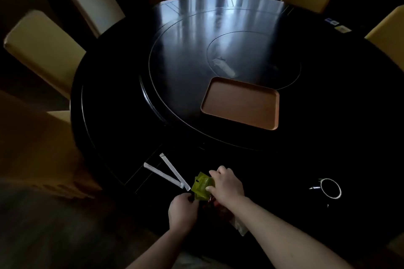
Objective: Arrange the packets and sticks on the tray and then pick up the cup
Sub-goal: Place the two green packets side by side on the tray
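Right hand: fingers and thumb curled, pinching the green packet at the table's near edge.
Left hand: curled just below the packet; whether it holds anything cannot be told.
Sticks: two white ones, meeting in a V just left of the packet.
Cup: dark, white-rimmed, well to the right.
Tray: orange-brown, farther in on the table.

The packet in your right hand is yellow-green with a small dark mark on it. The two sticks just left of that hand are plain white. Way out beyond your hand, the tray is flat orange-brown, no pattern. Off to the hand's right, the cup is black with a pale rim. The table is glossy black with thin ring lines, and the chairs are mustard yellow.
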Demonstrator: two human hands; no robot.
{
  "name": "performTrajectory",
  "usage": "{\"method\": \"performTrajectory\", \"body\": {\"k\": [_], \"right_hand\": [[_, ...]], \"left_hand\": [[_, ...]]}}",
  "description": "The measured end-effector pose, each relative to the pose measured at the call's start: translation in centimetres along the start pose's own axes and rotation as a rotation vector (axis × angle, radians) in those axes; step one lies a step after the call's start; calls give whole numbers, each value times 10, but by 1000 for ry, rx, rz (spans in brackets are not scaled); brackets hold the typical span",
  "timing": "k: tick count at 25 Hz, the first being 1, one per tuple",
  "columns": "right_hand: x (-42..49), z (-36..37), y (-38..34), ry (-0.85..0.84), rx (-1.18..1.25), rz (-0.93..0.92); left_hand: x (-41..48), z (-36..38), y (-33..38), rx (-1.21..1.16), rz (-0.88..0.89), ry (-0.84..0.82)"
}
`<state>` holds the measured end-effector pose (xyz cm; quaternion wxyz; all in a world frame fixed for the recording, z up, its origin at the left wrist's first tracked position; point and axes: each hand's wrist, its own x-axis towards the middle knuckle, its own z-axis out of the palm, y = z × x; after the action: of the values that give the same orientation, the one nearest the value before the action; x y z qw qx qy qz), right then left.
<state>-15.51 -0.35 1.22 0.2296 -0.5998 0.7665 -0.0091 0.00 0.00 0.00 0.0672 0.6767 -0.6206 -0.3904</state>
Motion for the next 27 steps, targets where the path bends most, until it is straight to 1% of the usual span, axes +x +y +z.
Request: {"method": "performTrajectory", "body": {"k": [3,5,13,16,19,23,27], "right_hand": [[6,3,5,-46,-3,-21],[10,7,7,-45,39,-17],[22,8,19,16,183,-25],[24,6,27,15,334,37],[17,5,35,87,499,45],[3,-6,43,179,685,96],[-4,-14,52,194,823,136]], "left_hand": [[4,11,-1,-43,-72,-2],[2,15,5,-108,-129,-9],[-2,13,19,-319,-301,57],[-4,11,20,-368,-302,64],[-5,4,12,-444,-277,61],[-11,-13,4,-495,-251,140],[-18,-25,10,-489,-165,198]]}}
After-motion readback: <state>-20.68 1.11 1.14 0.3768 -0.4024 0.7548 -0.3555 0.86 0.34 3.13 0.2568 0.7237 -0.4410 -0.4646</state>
